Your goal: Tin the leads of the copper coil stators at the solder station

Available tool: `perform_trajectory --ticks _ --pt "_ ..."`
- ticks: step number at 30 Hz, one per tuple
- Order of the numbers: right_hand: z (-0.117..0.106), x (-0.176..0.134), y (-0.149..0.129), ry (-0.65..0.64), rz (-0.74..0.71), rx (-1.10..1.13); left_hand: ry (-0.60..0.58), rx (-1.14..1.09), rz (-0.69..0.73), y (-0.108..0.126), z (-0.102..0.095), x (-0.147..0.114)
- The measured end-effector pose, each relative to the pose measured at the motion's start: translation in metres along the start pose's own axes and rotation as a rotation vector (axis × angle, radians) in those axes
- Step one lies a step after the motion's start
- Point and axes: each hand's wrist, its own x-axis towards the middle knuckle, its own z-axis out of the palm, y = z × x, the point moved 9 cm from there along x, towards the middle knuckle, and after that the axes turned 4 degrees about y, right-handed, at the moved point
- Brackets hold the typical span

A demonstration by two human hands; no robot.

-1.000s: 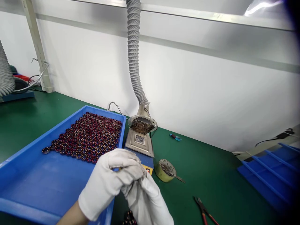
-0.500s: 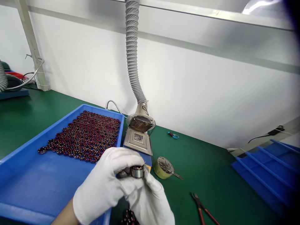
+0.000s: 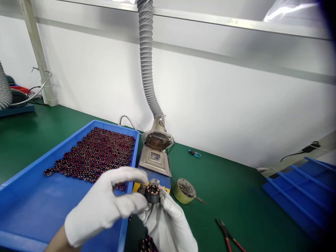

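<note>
A small wound motor stator (image 3: 152, 193) with a dark ring body and copper coils stands upright in my right hand (image 3: 170, 224). That hand wears a white glove with dark, soiled fingertips, and its fingers and thumb close around the stator. My left hand (image 3: 105, 203), gloved in white too, is just left of the stator with fingers and thumb spread apart. Whether its fingertips touch the stator is unclear. Below my hands, more dark red and copper stators (image 3: 148, 245) show partly at the bottom edge.
A blue tray (image 3: 52, 206) at left carries rows of stators (image 3: 102, 150). Behind my hands stand a metal soldering pot (image 3: 155, 159) and a grey extraction hose (image 3: 147, 63). Right of them are a round yellow-green tin (image 3: 181, 197), red-handled pliers (image 3: 225, 232) and blue racks (image 3: 299, 196).
My left hand has let go of the stator and drawn back to the left, its fingers parting. The stator, now tilted to show its coils on top, stays in my right hand.
</note>
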Motion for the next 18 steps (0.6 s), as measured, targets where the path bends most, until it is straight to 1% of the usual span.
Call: perform_trajectory --ticks 1,2,4,8,11,12,13,14,16,17,18 --pt "-0.003 0.005 0.0 -0.002 0.005 -0.013 -0.07 0.016 -0.005 0.001 0.008 0.0" --pt "-0.005 0.009 0.001 -0.003 0.013 -0.023 -0.104 0.003 0.0 0.001 0.013 -0.001" --pt "-0.006 0.013 0.003 -0.003 0.02 -0.026 -0.099 -0.07 0.016 0.002 0.018 -0.001" --pt "0.003 0.0 0.003 -0.004 -0.012 0.018 -0.015 -0.255 0.032 -0.004 0.017 -0.003" --pt "0.013 -0.015 0.003 -0.017 -0.009 0.033 0.115 -0.446 0.072 -0.002 0.002 -0.004" --pt "0.016 -0.018 0.002 -0.019 -0.01 0.039 0.162 -0.458 0.065 -0.001 -0.003 -0.004" --pt "0.017 -0.019 0.001 -0.02 -0.014 0.042 0.186 -0.426 0.03 -0.002 -0.006 -0.004" --pt "0.017 -0.019 0.0 -0.014 -0.025 0.04 0.173 -0.352 -0.018 -0.002 -0.005 -0.003" --pt "0.012 -0.012 -0.006 0.0 -0.065 -0.003 0.053 -0.165 -0.094 -0.003 0.007 -0.002" --pt "0.01 -0.006 -0.009 0.004 -0.09 -0.046 -0.007 -0.106 -0.096 -0.002 0.013 -0.003" --pt "0.007 0.0 -0.011 0.003 -0.108 -0.089 -0.044 -0.093 -0.063 0.001 0.018 -0.003"
